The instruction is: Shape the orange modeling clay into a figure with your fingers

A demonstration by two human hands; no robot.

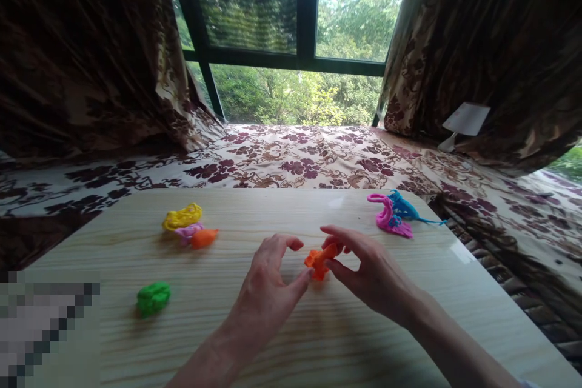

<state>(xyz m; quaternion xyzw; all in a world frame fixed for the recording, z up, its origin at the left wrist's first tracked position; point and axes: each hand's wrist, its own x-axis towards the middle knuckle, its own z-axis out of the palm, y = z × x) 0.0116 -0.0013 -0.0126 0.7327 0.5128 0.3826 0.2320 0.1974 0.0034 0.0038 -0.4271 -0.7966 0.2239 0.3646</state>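
Note:
An orange bundle of yarn (pixel 319 261) sits between my two hands just above the pale wooden table (pixel 291 327). My right hand (pixel 364 267) pinches its right end between thumb and forefinger. My left hand (pixel 268 285) touches its left side with the thumb tip, the other fingers curled and apart. At the far left lie a yellow bundle (pixel 182 216), a pink bundle (pixel 188 232) and a second orange bundle (pixel 204 237), touching each other. A green bundle (pixel 153 297) lies alone near the left front.
A loose pink skein (pixel 390 218) and a blue skein (pixel 406 208) lie at the table's far right edge. Behind the table runs a flower-patterned window seat (pixel 291 157) with dark curtains either side. A white lamp (pixel 464 121) stands at the right.

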